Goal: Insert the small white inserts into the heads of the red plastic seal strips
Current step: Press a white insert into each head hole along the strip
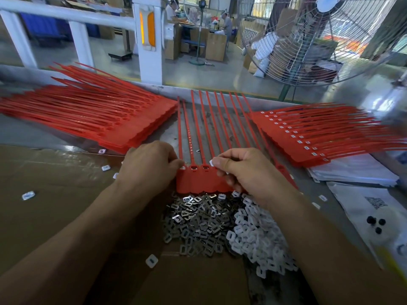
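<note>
Your right hand [246, 170] pinches one white insert [211, 162] between thumb and forefinger, just above the heads of the red strips [204, 179] and close to an open socket; your left hand [152, 166] has its fingers curled onto the left end of that row, pressing down where a white piece already shows. The sheet lies near the middle of the table [66, 137], tails pointing to the far edge. The risk is in the seating — if the insert goes in tilted or the wrong way round, it will probably sit proud or jam, and I cannot tell its orientation from here. The two sockets between your hands look unfilled, so skipping one is easy. Should your left hand lift, the sheet could slide as you press. Right below the heads lie the metal clips [198, 219] and the white pile [259, 238], touching each other — you could grab the wrong part without looking. Strays already lie loose on the cardboard [55, 194]. The unfilled stack [88, 119] sits toward the far left, the finished one [319, 139] toward the right edge; mixing them would hide misses.
</note>
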Action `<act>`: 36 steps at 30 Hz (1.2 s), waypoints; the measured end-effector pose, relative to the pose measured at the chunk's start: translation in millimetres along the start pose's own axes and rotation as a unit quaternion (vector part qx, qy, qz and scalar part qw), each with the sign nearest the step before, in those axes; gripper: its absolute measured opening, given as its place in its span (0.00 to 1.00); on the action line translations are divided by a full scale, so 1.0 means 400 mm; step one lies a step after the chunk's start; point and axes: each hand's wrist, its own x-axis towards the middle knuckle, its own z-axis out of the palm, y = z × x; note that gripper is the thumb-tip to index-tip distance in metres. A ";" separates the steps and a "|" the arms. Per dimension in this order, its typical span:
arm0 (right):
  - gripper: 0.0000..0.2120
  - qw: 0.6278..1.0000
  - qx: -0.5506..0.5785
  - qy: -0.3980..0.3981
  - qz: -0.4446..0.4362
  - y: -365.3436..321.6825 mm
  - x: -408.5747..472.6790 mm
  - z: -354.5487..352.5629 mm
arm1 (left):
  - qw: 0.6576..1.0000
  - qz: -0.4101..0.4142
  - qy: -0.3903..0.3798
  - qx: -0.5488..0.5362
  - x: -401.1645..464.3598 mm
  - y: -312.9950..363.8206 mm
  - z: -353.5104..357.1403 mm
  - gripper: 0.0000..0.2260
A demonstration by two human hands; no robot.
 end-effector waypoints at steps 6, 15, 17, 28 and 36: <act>0.05 1.000 -0.012 0.002 -0.019 0.012 0.006 -0.005 | 0.999 -0.021 -0.023 0.006 0.011 0.008 0.006 0.10; 0.07 1.000 0.013 0.008 -0.023 0.013 -0.005 -0.011 | 0.999 -0.016 -0.004 0.033 0.003 0.013 0.015 0.08; 0.07 0.999 0.033 0.015 -0.022 0.011 -0.009 -0.012 | 0.998 0.009 0.037 0.047 -0.004 0.014 0.011 0.08; 0.07 0.994 0.105 -0.002 -0.016 0.009 -0.013 -0.002 | 0.963 0.197 0.075 -0.168 -0.029 0.069 0.026 0.09; 0.06 0.992 0.121 -0.030 -0.026 0.011 -0.012 0.002 | 0.961 0.236 0.095 -0.113 -0.026 0.067 0.029 0.06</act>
